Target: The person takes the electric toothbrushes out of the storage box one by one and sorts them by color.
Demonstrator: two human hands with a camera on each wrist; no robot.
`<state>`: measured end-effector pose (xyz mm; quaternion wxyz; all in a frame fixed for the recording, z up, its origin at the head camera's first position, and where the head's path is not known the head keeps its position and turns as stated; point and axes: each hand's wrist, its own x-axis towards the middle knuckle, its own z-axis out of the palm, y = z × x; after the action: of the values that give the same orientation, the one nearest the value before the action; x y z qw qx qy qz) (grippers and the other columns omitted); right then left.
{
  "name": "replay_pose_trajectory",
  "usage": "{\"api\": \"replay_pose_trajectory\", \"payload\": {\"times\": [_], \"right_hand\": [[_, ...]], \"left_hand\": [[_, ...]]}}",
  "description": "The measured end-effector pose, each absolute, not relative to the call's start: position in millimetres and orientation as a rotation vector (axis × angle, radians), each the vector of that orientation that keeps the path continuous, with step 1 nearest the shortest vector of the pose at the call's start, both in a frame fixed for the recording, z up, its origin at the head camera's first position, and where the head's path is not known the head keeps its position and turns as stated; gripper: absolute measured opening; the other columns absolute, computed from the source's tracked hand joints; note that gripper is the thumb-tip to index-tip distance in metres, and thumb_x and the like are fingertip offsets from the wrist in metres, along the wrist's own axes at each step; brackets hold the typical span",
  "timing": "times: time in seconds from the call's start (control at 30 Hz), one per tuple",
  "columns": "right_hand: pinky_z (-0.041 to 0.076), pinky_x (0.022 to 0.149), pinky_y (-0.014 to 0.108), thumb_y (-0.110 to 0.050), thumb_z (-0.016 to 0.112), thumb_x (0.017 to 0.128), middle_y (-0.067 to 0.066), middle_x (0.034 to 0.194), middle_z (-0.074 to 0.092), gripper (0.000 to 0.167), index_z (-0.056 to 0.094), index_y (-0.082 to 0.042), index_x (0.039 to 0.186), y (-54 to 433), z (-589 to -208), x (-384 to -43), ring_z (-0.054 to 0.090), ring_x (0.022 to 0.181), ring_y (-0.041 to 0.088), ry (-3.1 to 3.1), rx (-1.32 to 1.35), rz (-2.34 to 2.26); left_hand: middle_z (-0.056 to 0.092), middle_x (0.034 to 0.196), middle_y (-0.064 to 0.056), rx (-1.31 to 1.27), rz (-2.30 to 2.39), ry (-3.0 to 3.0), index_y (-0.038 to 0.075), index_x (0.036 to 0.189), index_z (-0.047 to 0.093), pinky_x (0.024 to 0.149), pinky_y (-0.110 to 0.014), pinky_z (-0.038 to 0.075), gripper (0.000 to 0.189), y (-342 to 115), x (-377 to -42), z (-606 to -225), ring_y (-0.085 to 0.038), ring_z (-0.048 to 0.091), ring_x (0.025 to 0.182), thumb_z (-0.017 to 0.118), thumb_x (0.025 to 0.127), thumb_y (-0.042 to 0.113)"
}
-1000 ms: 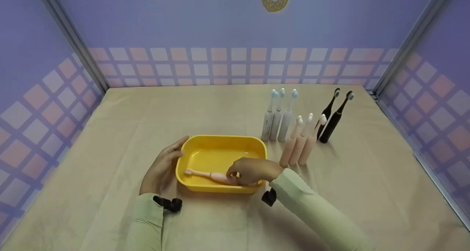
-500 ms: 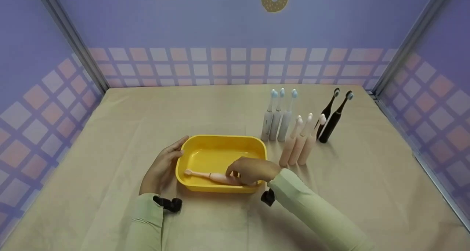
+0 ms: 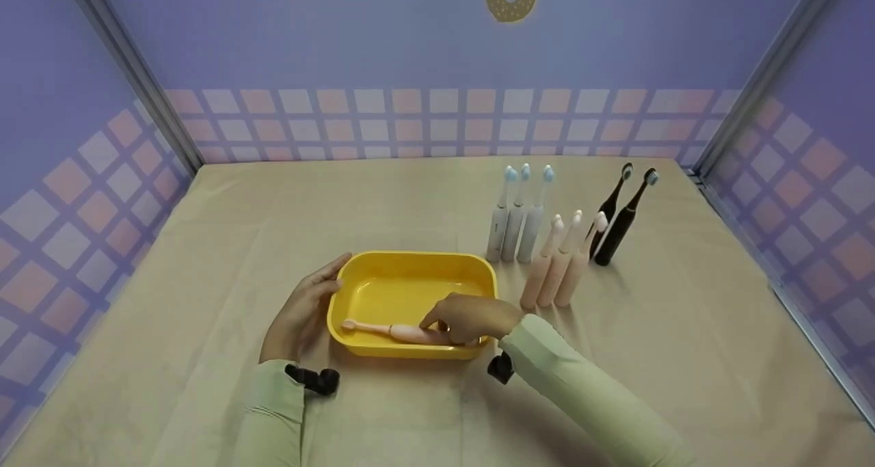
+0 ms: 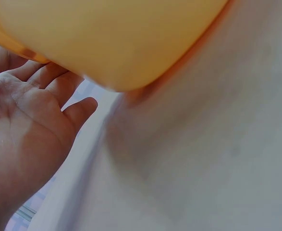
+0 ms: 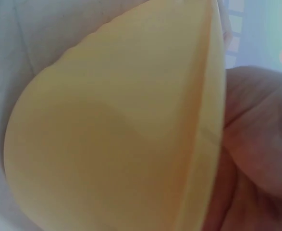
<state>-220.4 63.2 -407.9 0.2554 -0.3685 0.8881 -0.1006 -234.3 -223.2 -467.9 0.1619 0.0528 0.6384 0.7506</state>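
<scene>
A pink electric toothbrush (image 3: 408, 333) lies along the near side of a yellow plastic bin (image 3: 417, 254), its head to the left. My right hand (image 3: 472, 316) reaches over the bin's right rim and holds the handle, index fingertip on top; the thumb and handle end are hidden. My left hand (image 3: 301, 313) rests against the bin's left side, fingers extended. In the left wrist view this hand (image 4: 30, 120) has its fingers behind the bin's wall (image 4: 107, 38). The right wrist view shows the bin's outside (image 5: 107, 120) and part of the right hand (image 5: 265, 130).
Right of the bin stand several upright electric toothbrushes: white ones (image 3: 516, 231), pink ones (image 3: 555, 275) and black ones (image 3: 615, 234). A beige cloth (image 3: 307, 207) covers the table. Purple checked walls (image 3: 410, 122) enclose the back and sides.
My right index finger has straightened a little on the handle. The toothbrush has shifted very slightly, its head a touch left and nearer. My left hand and the bin have stayed put.
</scene>
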Motion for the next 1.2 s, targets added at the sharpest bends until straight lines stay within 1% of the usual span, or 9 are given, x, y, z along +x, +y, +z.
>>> {"api": "replay_pose_trajectory", "payload": {"times": [0.1, 0.2, 0.27, 0.33, 0.47, 0.67, 0.83, 1.03, 1.2], "right_hand": [[0.05, 0.076, 0.025, 0.007, 0.056, 0.085, 0.005, 0.102, 0.07, 0.049, 0.065, -0.017, 0.128, 63.6, -409.5, -220.6, 0.052, 0.079, 0.014, 2.416, -1.036, -0.268], [0.049, 0.07, 0.023, 0.005, 0.058, 0.087, 0.006, 0.098, 0.07, 0.045, 0.066, -0.015, 0.127, 64.2, -411.4, -220.6, 0.052, 0.075, 0.013, 2.422, -1.064, -0.28], [0.049, 0.069, 0.023, 0.004, 0.058, 0.087, 0.007, 0.098, 0.071, 0.044, 0.066, -0.015, 0.126, 64.5, -412.0, -220.3, 0.052, 0.075, 0.013, 2.427, -1.061, -0.289], [0.05, 0.069, 0.025, 0.003, 0.059, 0.087, 0.008, 0.097, 0.071, 0.043, 0.067, -0.015, 0.125, 64.6, -411.9, -220.1, 0.053, 0.075, 0.013, 2.426, -1.054, -0.294], [0.053, 0.076, 0.029, 0.0, 0.06, 0.088, 0.008, 0.101, 0.07, 0.04, 0.066, -0.015, 0.125, 64.6, -411.9, -219.6, 0.054, 0.079, 0.014, 2.434, -1.052, -0.269], [0.053, 0.079, 0.031, -0.001, 0.059, 0.089, 0.006, 0.101, 0.068, 0.037, 0.067, -0.015, 0.123, 64.7, -410.6, -218.9, 0.055, 0.082, 0.016, 2.442, -1.06, -0.238], [0.053, 0.083, 0.033, -0.003, 0.06, 0.09, 0.006, 0.101, 0.069, 0.036, 0.067, -0.014, 0.123, 66.2, -410.3, -218.9, 0.056, 0.084, 0.016, 2.442, -1.087, -0.227], [0.053, 0.078, 0.029, 0.002, 0.06, 0.087, 0.006, 0.097, 0.069, 0.041, 0.067, -0.014, 0.123, 68.9, -410.5, -220.1, 0.055, 0.079, 0.014, 2.427, -1.113, -0.256], [0.053, 0.076, 0.027, -0.006, 0.058, 0.093, 0.004, 0.096, 0.07, 0.034, 0.067, -0.015, 0.123, 71.5, -411.0, -220.4, 0.057, 0.078, 0.012, 2.419, -1.146, -0.293]], "left_hand": [[0.017, 0.162, -0.001, 0.154, 2.14, 1.818, 0.012, 0.154, 0.022, 0.115, -0.03, 0.029, 0.058, -223.6, -234.5, -467.7, -0.016, 0.018, 0.148, 0.038, 0.099, 0.006], [0.016, 0.162, -0.003, 0.177, 2.138, 1.808, 0.011, 0.155, 0.02, 0.115, -0.032, 0.03, 0.059, -224.4, -234.9, -468.0, -0.02, 0.02, 0.148, 0.038, 0.099, 0.005], [0.017, 0.162, -0.003, 0.175, 2.136, 1.806, 0.013, 0.155, 0.02, 0.115, -0.033, 0.031, 0.06, -224.7, -234.9, -468.1, -0.022, 0.022, 0.147, 0.038, 0.099, 0.005], [0.016, 0.162, -0.002, 0.178, 2.134, 1.799, 0.014, 0.155, 0.02, 0.115, -0.034, 0.031, 0.06, -224.9, -235.0, -468.6, -0.023, 0.023, 0.147, 0.039, 0.099, 0.006], [0.016, 0.162, 0.0, 0.171, 2.139, 1.809, 0.014, 0.155, 0.022, 0.115, -0.032, 0.032, 0.058, -224.4, -234.6, -469.0, -0.019, 0.022, 0.147, 0.039, 0.099, 0.007], [0.014, 0.162, -0.004, 0.214, 2.15, 1.807, 0.01, 0.155, 0.019, 0.114, -0.031, 0.032, 0.058, -224.3, -234.8, -469.3, -0.02, 0.018, 0.148, 0.037, 0.1, 0.005], [0.014, 0.162, -0.004, 0.209, 2.172, 1.776, 0.01, 0.155, 0.019, 0.113, -0.03, 0.034, 0.059, -224.3, -234.4, -469.5, -0.02, 0.019, 0.148, 0.038, 0.1, 0.005], [0.018, 0.161, -0.003, 0.182, 2.185, 1.764, 0.011, 0.154, 0.022, 0.113, -0.03, 0.035, 0.058, -223.7, -233.5, -468.8, -0.019, 0.023, 0.147, 0.039, 0.1, 0.005], [0.017, 0.162, -0.003, 0.196, 2.164, 1.805, 0.009, 0.154, 0.021, 0.113, -0.028, 0.034, 0.058, -224.6, -234.7, -469.8, -0.019, 0.019, 0.148, 0.039, 0.1, 0.006]]}}
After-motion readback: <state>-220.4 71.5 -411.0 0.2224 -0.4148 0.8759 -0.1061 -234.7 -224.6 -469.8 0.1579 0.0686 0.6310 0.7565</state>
